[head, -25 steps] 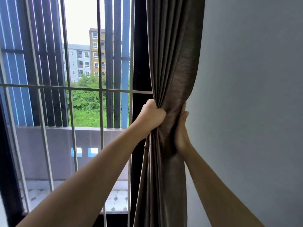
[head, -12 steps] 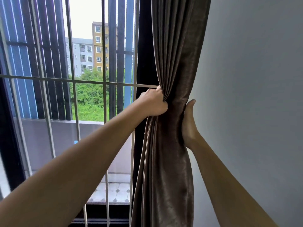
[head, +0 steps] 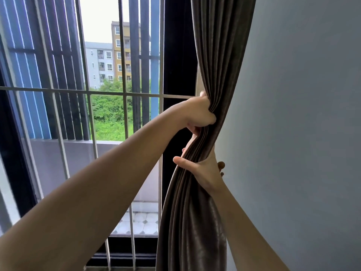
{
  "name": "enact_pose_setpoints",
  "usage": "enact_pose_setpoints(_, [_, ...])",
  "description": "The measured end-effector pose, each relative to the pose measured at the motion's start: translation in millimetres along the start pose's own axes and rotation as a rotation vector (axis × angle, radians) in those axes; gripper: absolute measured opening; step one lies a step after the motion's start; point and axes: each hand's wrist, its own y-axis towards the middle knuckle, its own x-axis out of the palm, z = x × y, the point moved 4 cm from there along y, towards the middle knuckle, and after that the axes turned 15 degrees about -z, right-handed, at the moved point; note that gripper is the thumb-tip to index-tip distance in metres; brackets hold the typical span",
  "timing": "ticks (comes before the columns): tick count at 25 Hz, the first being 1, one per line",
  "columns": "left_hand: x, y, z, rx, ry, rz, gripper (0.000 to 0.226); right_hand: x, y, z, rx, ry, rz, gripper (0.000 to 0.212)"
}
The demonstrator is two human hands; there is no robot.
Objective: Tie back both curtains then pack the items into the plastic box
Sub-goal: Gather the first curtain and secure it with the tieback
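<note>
You are on the first step, gathering one curtain [head: 220,55] for tying back; the plastic box and the items are out of view. Your left hand [head: 199,112] curls tight round the bunched folds. Just below it your right hand [head: 203,170] wraps the same bundle, with its thumb out toward the window bars [head: 125,94]. The wall [head: 293,114] lies just right of both hands. Next you will likely need a tie or hook (none clearly shows; a small brown shape beside your right hand is unclear), so one hand must hold the bundle alone.
</note>
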Motion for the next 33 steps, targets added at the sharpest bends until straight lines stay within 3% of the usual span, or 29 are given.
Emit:
enact_pose_setpoints(6, [6,-7,-2,0.034,-0.076,0.01,0.072,-8,1,6,-0.005,-0.023,0.059,0.053])
enact_pose_setpoints(8, [9,-15,-14,0.169,-0.297,-0.042,0.062,-26,-2,12,-0.02,-0.05,0.058,0.054])
enact_pose_setpoints(10, [20,-22,-34,0.276,-0.685,-0.015,0.05,-51,-9,20,-0.037,-0.064,0.071,0.063])
enact_pose_setpoints(12, [38,-12,-73,0.218,-0.96,0.147,0.046,-78,-15,23,-0.059,-0.06,0.091,0.058])
enact_pose_setpoints(14, [78,10,-118,0.048,-1.05,0.221,0.044,-106,-22,24,-0.07,-0.051,0.109,0.04])
enact_pose_setpoints(16, [125,33,-156,-0.15,-0.987,0.155,0.039,-130,-29,19,-0.068,-0.049,0.127,0.026])
enact_pose_setpoints(18, [167,59,-183,-0.287,-0.728,0.04,0.032,-156,-34,18,-0.045,-0.057,0.133,0.026])
enact_pose_setpoints(25, [237,139,-205,-0.415,-0.32,0.045,0.06,-206,-40,27,0.022,-0.101,0.109,0.029])
enact_pose_setpoints(29, [247,151,-205,-0.306,-0.547,0.105,0.038,-209,-35,31,0.021,-0.101,0.099,0.029])
enact_pose_setpoints(33, [233,123,-203,-0.178,-0.733,-0.008,0.022,-195,-27,32,-0.014,-0.113,0.04,0.02])
